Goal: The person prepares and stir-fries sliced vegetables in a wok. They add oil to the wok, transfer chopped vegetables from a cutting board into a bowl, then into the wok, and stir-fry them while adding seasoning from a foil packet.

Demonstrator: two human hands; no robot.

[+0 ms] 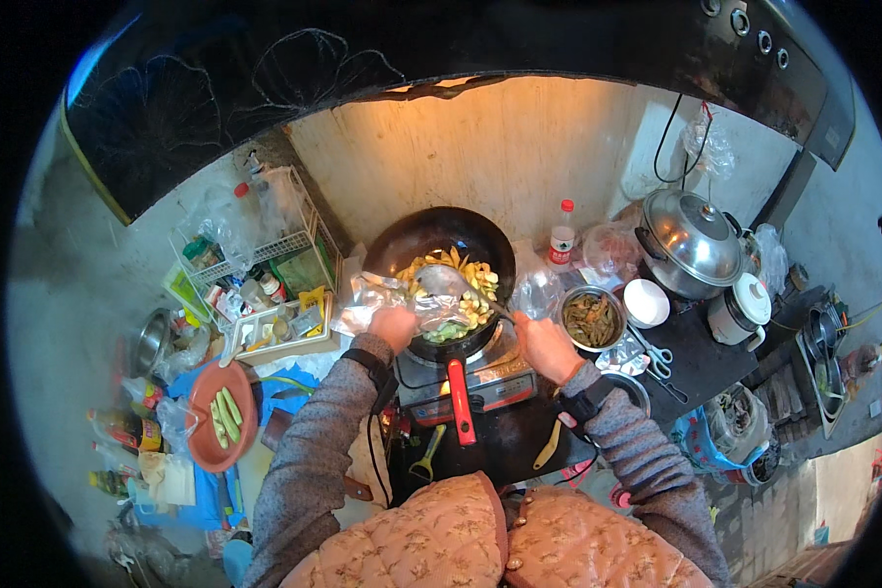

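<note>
A dark wok [441,224] with a red handle [459,400] sits on a portable stove [496,375]. In it lie yellowish cut food pieces [483,278], with pale green pieces [447,332] on the near side. My left hand [395,328] grips crumpled silver foil [371,298] at the wok's left edge; part of the foil reaches over the food. In my right hand [547,349] is the handle of a metal spatula [441,279], its blade over the food beside the foil. My fingers hide part of the foil's lower edge.
To the right are a metal bowl of brownish food [592,320], a white bowl [646,303], scissors [658,360] and a lidded steel pot [687,242]. Leftward stand a seasoning rack [264,253] and an orange-pink basin [220,456] with green vegetables. A range hood [448,44] hangs above.
</note>
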